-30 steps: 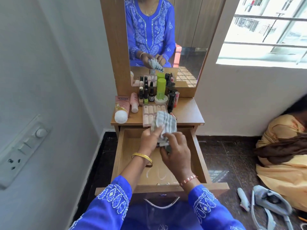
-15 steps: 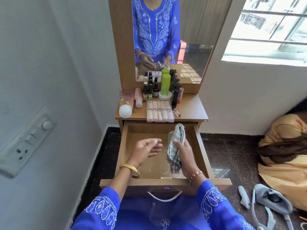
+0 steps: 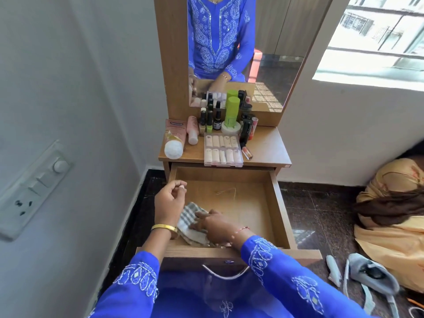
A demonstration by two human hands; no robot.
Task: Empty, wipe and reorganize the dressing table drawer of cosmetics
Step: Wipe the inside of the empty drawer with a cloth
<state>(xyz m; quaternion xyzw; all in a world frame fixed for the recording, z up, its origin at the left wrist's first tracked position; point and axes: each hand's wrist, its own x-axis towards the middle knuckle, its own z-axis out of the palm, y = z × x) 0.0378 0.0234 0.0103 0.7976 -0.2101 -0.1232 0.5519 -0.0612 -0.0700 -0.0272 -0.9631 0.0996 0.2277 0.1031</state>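
Note:
The wooden drawer (image 3: 276,203) stands pulled out, holding only a thin loop of thread (image 3: 227,192). My right hand (image 3: 215,228) presses a grey checked cloth (image 3: 189,222) flat on the drawer floor at its front left corner. My left hand (image 3: 171,200) hovers just above the cloth with fingers loosely curled, holding nothing. The cosmetics stand on the dressing table top (image 3: 268,148): a pink tube (image 3: 174,137), a green bottle (image 3: 231,111), small dark bottles (image 3: 210,121) and a clear case of white sticks (image 3: 223,151).
A mirror (image 3: 247,49) rises behind the table top. A wall with a switch plate (image 3: 34,187) is close on the left. On the dark floor to the right lie a pile of yellow fabric (image 3: 390,221) and grey gear (image 3: 369,276).
My right hand has carried the cloth down from mid-air to the drawer floor at the front left. My left hand let go of the cloth and drew aside to the left.

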